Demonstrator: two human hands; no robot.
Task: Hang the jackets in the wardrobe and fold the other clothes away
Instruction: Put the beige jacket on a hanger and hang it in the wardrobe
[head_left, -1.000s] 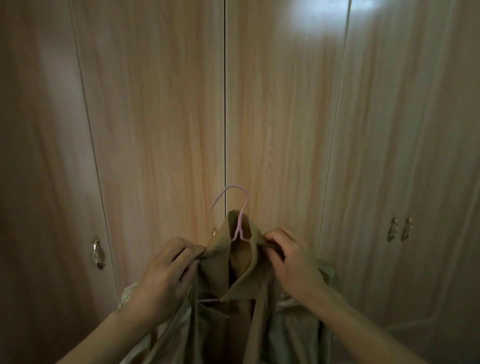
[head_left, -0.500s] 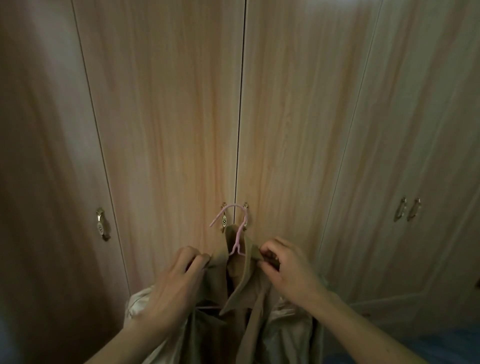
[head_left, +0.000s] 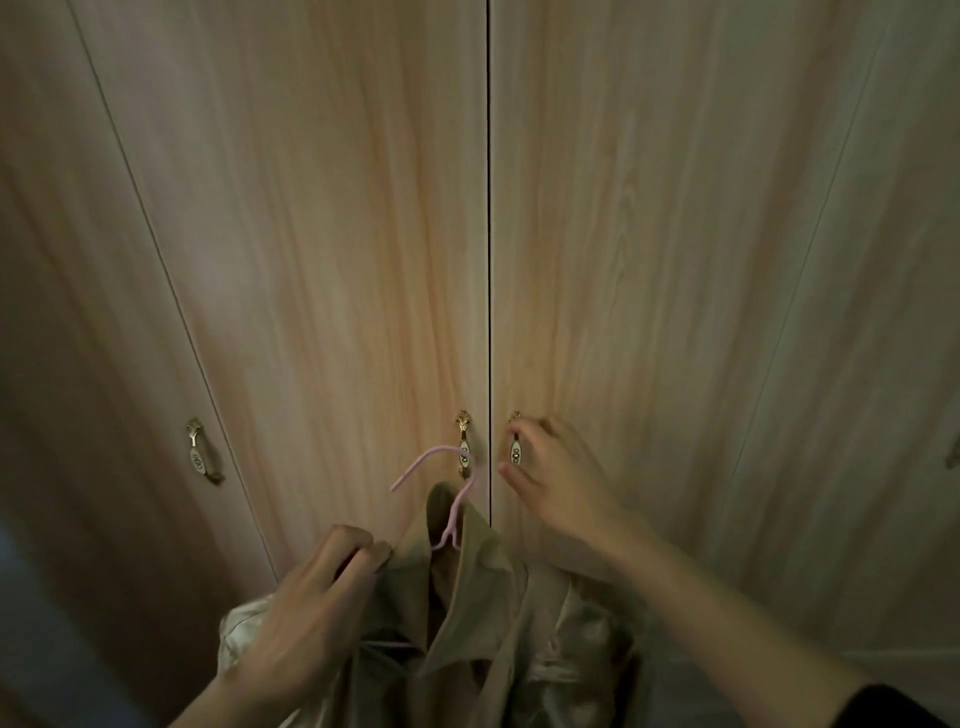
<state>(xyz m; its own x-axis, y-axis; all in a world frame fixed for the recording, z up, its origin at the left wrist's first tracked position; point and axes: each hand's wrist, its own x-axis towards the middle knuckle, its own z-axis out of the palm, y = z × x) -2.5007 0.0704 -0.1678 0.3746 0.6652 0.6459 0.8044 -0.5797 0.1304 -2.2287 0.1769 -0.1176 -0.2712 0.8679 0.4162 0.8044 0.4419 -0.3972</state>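
A person holds a tan jacket on a pink hanger in front of closed wardrobe doors.

Nearest the viewer, the left hand (head_left: 306, 618) curls its fingers around the left shoulder of the tan jacket (head_left: 467, 618), gripping the cloth, with pale lining bunched beside it. The jacket hangs low at the centre, its collar open and its lower part cut off by the bottom edge of the view. A pink hanger (head_left: 448, 499) rises out of the collar, its hook curving leftward in front of the door. Further away, the right hand (head_left: 553, 475) reaches to the right door handle (head_left: 515, 453), its thumb and forefinger loosely curved on either side of it; whether they actually pinch it cannot be told. Just left of the centre seam is the left door handle (head_left: 463, 444). Behind everything stand the wood-grain wardrobe doors (head_left: 337, 234), shut.
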